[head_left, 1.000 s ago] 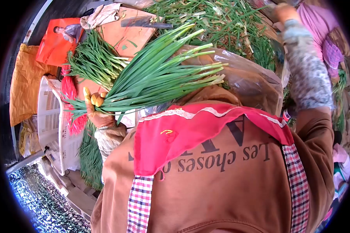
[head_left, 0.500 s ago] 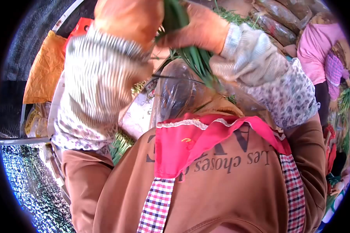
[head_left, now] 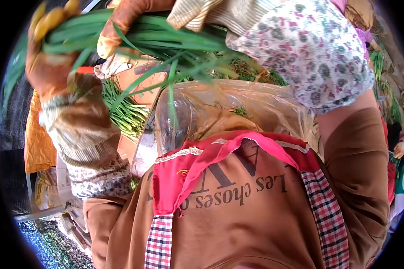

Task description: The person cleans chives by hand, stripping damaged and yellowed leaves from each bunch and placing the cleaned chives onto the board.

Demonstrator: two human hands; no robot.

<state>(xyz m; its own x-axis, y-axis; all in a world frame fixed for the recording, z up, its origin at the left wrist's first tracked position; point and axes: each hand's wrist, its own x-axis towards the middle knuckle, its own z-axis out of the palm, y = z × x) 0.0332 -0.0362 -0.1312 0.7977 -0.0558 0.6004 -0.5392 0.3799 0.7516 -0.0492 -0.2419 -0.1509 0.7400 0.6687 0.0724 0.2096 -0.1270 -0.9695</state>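
A long bunch of green chives stretches across the top of the view, held up off the surface, its leaves fanning out to the right. My left hand, in an orange glove with yellowish fingertips, is wrapped round the bunch at the left. Close beside it, my right hand, also gloved in orange, curls over the leaves; part of this hand is cut off by the upper edge. Below the hands lies a pile of cut chives, pale stem ends facing down and right.
Clear plastic sheeting covers my lap in front of the red apron. An orange bag hangs at the left. Loose green trimmings lie beyond the sheeting. At the right edge another person's hand shows, near more greens.
Both hands have moved left with the chives, and the bunch has turned from steep to nearly level. My right forearm now reaches across the top. The chive pile has come into fuller view.
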